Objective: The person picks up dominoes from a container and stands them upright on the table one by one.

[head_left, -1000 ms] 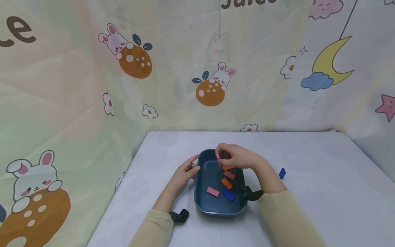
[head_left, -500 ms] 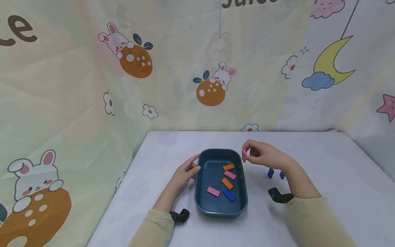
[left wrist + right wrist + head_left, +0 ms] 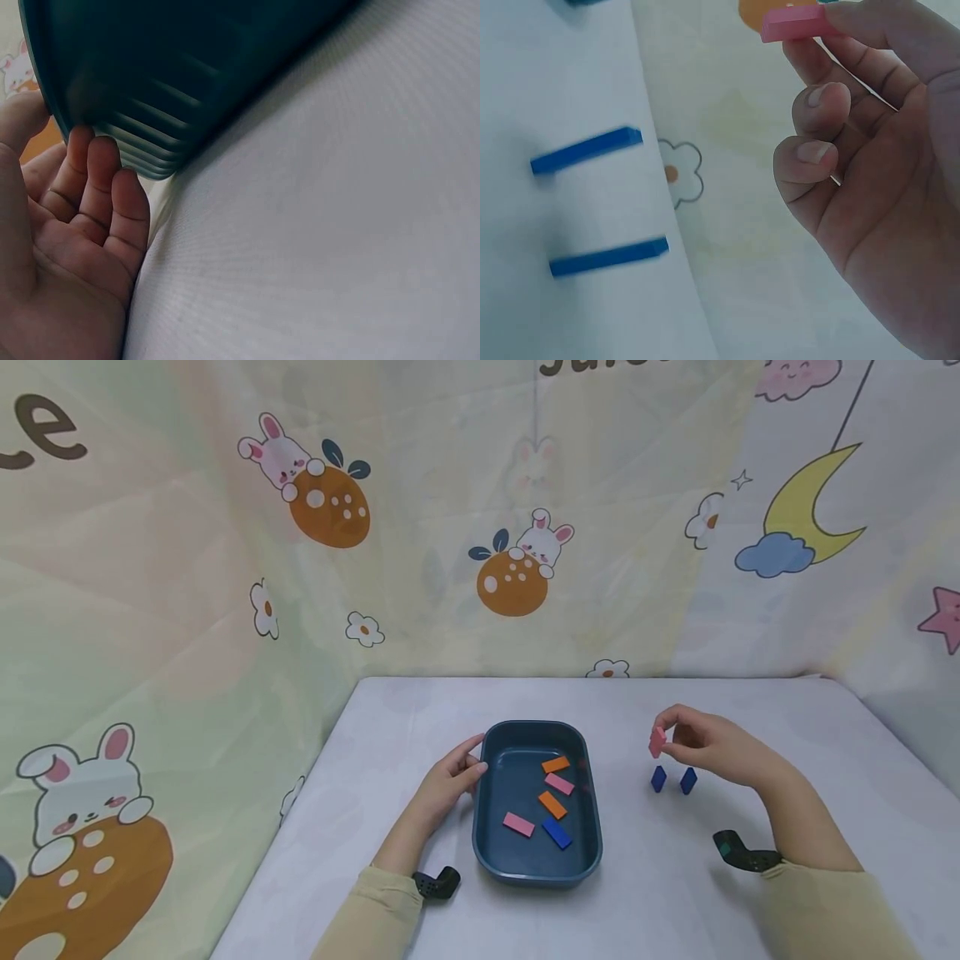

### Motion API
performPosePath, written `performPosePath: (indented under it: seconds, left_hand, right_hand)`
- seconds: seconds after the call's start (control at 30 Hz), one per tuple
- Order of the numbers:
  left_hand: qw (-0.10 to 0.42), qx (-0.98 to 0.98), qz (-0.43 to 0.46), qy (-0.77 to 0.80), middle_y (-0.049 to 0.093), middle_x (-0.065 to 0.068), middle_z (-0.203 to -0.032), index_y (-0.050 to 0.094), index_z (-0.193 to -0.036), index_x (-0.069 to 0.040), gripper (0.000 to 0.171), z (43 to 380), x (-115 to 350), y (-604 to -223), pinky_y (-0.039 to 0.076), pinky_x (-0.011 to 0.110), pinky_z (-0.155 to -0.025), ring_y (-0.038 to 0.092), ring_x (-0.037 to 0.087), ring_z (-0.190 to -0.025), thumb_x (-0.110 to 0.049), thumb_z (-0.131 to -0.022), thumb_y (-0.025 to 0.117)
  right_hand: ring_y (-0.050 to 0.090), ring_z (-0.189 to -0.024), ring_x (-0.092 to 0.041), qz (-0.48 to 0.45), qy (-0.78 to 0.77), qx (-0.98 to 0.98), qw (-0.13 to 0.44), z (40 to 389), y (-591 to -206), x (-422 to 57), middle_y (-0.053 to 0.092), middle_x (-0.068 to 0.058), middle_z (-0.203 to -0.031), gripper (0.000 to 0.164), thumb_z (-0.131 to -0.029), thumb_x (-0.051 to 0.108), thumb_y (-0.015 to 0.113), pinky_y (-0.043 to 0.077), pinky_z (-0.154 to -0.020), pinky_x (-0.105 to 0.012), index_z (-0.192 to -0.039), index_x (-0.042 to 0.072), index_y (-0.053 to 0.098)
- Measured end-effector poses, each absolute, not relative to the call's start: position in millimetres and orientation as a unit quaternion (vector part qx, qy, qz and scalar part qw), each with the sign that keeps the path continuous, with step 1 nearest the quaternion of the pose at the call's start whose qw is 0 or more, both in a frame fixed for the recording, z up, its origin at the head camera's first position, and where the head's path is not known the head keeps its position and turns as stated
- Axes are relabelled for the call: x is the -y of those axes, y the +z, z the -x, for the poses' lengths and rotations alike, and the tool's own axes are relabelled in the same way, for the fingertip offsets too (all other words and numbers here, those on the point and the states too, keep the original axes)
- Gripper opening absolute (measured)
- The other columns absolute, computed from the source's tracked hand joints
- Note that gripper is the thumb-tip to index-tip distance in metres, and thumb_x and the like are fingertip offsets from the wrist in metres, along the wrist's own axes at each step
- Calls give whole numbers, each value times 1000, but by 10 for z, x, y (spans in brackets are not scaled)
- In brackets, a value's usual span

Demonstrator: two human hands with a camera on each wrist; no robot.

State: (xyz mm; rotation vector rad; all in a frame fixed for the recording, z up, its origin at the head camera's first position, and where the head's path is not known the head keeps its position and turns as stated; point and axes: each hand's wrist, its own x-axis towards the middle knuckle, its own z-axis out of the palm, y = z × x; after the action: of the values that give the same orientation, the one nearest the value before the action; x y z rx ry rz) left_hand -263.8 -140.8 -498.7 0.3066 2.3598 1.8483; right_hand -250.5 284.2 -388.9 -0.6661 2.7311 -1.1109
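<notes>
Pink and slim, one small rectangular block (image 3: 657,742) is pinched between the thumb and fingertips of the person's right hand (image 3: 712,745), the remaining fingers loosely bent. It hangs above the white cloth-covered desk (image 3: 420,710), near two upright blue rectangular blocks (image 3: 688,781). Over on the other side, the left hand (image 3: 444,789), fingers relaxed, rests against the side of a dark blue tray with rounded corners (image 3: 506,781). Inside lie two orange blocks (image 3: 552,805), two pink blocks (image 3: 519,825) and a single blue block (image 3: 557,834).
</notes>
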Motion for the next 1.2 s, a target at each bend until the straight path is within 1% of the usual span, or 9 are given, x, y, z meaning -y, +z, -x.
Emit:
performPosePath:
  seconds: [0.07,0.2,0.37,0.43,0.57,0.7,0.93,1.2]
  left_hand:
    - [66,-781,-100,612,63,5,-100,47,-144,-37,52,2644,1409,-4992,50,34,-82,61,21,-83,-35,-95,65]
    - [68,-782,-97,612,63,5,-101,47,-144,-37,53,2648,1411,-4995,49,34,-82,61,20,-83,-36,-95,65]
    - [69,-783,-96,610,63,5,-101,47,-145,-37,53,2643,1407,-4986,49,34,-83,61,21,-83,-37,-95,65]
    - [69,-784,-96,610,63,5,-101,47,-145,-37,53,2643,1405,-4985,50,34,-82,61,21,-83,-38,-95,65]
    - [69,-785,-94,609,63,5,-101,47,-144,-38,54,2640,1403,-4989,50,34,-82,61,21,-83,-39,-94,66]
    - [70,-785,-92,609,63,5,-101,47,-144,-38,54,2634,1404,-4986,50,34,-82,61,21,-84,-40,-94,66]
    - [69,-782,-92,612,63,5,-100,47,-145,-38,54,2630,1401,-4981,49,34,-83,61,21,-83,-37,-94,66]
    - [66,-782,-95,612,63,5,-100,47,-145,-37,52,2643,1404,-4989,49,34,-82,61,21,-83,-34,-96,65]
  right_hand:
    - [57,-79,-19,209,-360,-908,53,2479,-3900,-2922,64,-11,-93,20,-97,27,64,47,-65,-27,-115,21,57]
    - [56,-78,-16,194,-348,-916,42,2438,-3939,-3075,64,-4,-90,19,-97,29,63,46,-66,-26,-115,23,58]
    - [55,-79,-15,178,-338,-923,34,2380,-3990,-3265,63,-1,-90,22,-98,28,62,45,-65,-26,-118,22,57]
    - [55,-81,-15,166,-335,-927,31,2358,-4019,-3342,62,-2,-91,22,-98,28,62,45,-65,-26,-119,22,57]
    - [56,-83,-17,150,-330,-932,29,2319,-4101,-3495,64,-9,-99,23,-98,28,61,46,-67,-26,-119,20,58]
    - [56,-85,-15,130,-328,-935,45,2302,-4206,-3636,64,-11,-102,26,-98,30,61,46,-66,-27,-121,19,57]
    - [53,-85,-14,109,-326,-935,80,2330,-4360,-3707,61,-9,-103,29,-98,29,62,46,-67,-27,-123,15,56]
    - [54,-81,-16,99,-328,-934,98,2385,-4516,-3734,61,-7,-102,30,-97,33,62,46,-64,-28,-122,17,57]
